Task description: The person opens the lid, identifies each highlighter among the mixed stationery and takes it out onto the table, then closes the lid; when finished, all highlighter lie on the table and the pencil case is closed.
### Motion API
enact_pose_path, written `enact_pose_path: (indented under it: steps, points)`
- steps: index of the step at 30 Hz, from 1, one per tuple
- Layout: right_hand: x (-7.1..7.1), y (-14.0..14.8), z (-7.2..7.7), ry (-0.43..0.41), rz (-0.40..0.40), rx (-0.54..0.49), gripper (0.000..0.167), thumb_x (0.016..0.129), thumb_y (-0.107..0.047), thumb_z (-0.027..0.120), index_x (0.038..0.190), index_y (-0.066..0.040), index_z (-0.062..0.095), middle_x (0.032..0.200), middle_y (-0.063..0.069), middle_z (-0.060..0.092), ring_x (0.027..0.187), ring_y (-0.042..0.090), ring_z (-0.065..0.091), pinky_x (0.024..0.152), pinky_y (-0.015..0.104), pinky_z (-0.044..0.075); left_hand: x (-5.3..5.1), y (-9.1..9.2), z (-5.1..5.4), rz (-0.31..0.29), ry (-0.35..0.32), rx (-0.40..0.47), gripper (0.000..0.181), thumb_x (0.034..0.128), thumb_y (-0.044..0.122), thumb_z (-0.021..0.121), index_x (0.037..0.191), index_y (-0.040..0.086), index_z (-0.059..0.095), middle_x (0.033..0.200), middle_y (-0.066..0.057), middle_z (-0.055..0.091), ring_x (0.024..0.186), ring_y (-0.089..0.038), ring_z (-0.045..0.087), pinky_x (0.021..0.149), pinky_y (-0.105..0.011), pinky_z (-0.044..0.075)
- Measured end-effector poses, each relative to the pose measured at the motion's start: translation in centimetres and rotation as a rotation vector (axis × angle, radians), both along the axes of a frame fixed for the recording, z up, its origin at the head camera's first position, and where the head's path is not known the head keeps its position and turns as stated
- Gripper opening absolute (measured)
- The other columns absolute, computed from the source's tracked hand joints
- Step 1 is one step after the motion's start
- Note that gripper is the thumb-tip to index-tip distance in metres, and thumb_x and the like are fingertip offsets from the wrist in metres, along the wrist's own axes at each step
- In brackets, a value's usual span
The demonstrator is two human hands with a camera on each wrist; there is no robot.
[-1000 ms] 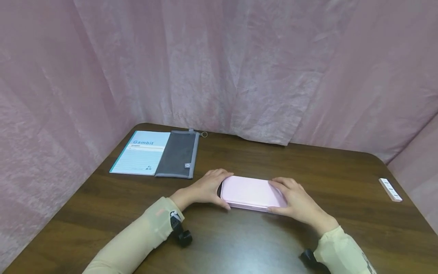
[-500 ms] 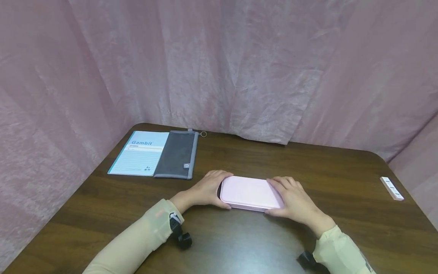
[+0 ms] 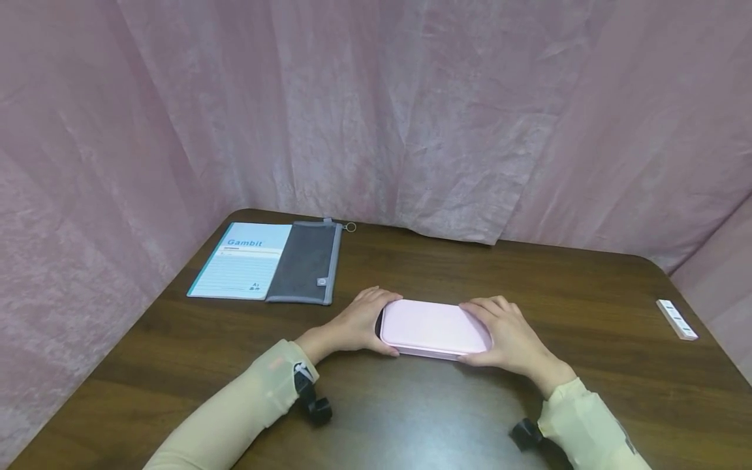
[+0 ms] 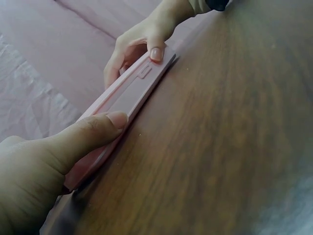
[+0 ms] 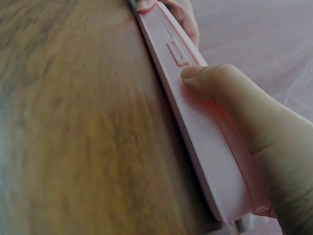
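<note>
A pink, rounded hard case [image 3: 435, 326] lies flat on the table in the middle of the head view. Its left end is gripped by my left hand [image 3: 360, 325], thumb along the near side and fingers at the far edge. On the right end, my right hand [image 3: 511, 336] grips in the same way. The right wrist view gives a close look at the case's side [image 5: 193, 115], with a small raised latch [image 5: 177, 51] near its middle. Something dark shows at the left end, mostly hidden by the left hand. The underside is out of sight.
On the brown wooden table [image 3: 411, 418], a light blue notebook [image 3: 237, 267] lies at the back left. Beside it is a grey mesh zip pouch [image 3: 302, 264] with a ring. A small white strip [image 3: 677, 320] sits near the right edge. Pink curtains [image 3: 376, 117] hang behind.
Both hands keep their hold on the case's ends. The right hand's fingers shift very slightly along it; the case stays in place.
</note>
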State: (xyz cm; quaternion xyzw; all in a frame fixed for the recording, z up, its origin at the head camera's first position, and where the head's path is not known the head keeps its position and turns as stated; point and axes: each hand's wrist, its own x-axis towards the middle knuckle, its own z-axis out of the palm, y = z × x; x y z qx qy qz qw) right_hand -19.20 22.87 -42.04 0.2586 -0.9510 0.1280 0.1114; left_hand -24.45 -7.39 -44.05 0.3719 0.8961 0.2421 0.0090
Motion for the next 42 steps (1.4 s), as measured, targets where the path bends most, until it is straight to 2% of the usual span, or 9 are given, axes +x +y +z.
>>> enact_pose_path:
  steps: [5, 10, 15, 26, 35, 42]
  points:
    - [-0.19, 0.21, -0.19, 0.008, 0.014, -0.044, 0.089, 0.055, -0.057, 0.083, 0.127, -0.011, 0.060, 0.125, 0.007, 0.063, 0.111, 0.023, 0.052, 0.090, 0.042, 0.038, 0.08, 0.12, 0.02, -0.007, -0.001, 0.014, 0.099, 0.0597, 0.051, 0.087, 0.138, 0.007, 0.045, 0.134, -0.007, 0.055, 0.131, -0.023, 0.046, 0.121, -0.045, 0.023]
    - [-0.35, 0.21, -0.19, -0.010, 0.022, -0.055, 0.089, 0.055, -0.059, 0.083, 0.127, -0.012, 0.061, 0.125, 0.006, 0.064, 0.111, 0.022, 0.052, 0.090, 0.041, 0.038, 0.26, 0.00, 0.04, 0.004, -0.034, 0.015, 0.099, 0.0609, 0.051, 0.087, 0.139, 0.008, 0.043, 0.136, -0.006, 0.053, 0.134, -0.024, 0.043, 0.121, -0.046, 0.023]
    - [-0.52, 0.12, 0.03, -0.022, 0.027, -0.058, 0.089, 0.054, -0.058, 0.084, 0.127, -0.011, 0.061, 0.125, 0.006, 0.064, 0.112, 0.022, 0.052, 0.091, 0.042, 0.038, 0.31, -0.11, 0.04, 0.006, -0.034, 0.019, 0.100, 0.0607, 0.050, 0.087, 0.139, 0.008, 0.043, 0.136, -0.007, 0.053, 0.135, -0.025, 0.042, 0.120, -0.047, 0.024]
    - [-0.79, 0.07, 0.07, -0.023, 0.035, -0.063, 0.086, 0.054, -0.057, 0.084, 0.123, -0.011, 0.063, 0.122, 0.007, 0.065, 0.110, 0.023, 0.053, 0.088, 0.042, 0.040, 0.19, -0.06, -0.10, 0.005, 0.013, 0.001, 0.101, 0.0598, 0.054, 0.086, 0.139, 0.006, 0.044, 0.136, -0.007, 0.055, 0.131, -0.021, 0.047, 0.123, -0.043, 0.018]
    - [-0.88, -0.08, 0.22, -0.052, 0.035, -0.064, 0.087, 0.054, -0.058, 0.083, 0.125, -0.012, 0.062, 0.123, 0.007, 0.064, 0.111, 0.023, 0.052, 0.088, 0.042, 0.040, 0.15, -0.22, -0.43, 0.010, 0.060, -0.001, 0.102, 0.0575, 0.055, 0.087, 0.137, 0.005, 0.047, 0.134, -0.007, 0.057, 0.129, -0.021, 0.050, 0.122, -0.043, 0.020]
    - [-0.91, 0.07, 0.45, -0.060, 0.034, -0.069, 0.085, 0.055, -0.056, 0.083, 0.124, -0.011, 0.063, 0.123, 0.007, 0.065, 0.111, 0.024, 0.053, 0.088, 0.042, 0.040, 0.10, -0.11, -0.37, 0.005, 0.063, 0.002, 0.102, 0.0575, 0.055, 0.087, 0.138, 0.006, 0.046, 0.135, -0.007, 0.056, 0.129, -0.021, 0.050, 0.122, -0.044, 0.022]
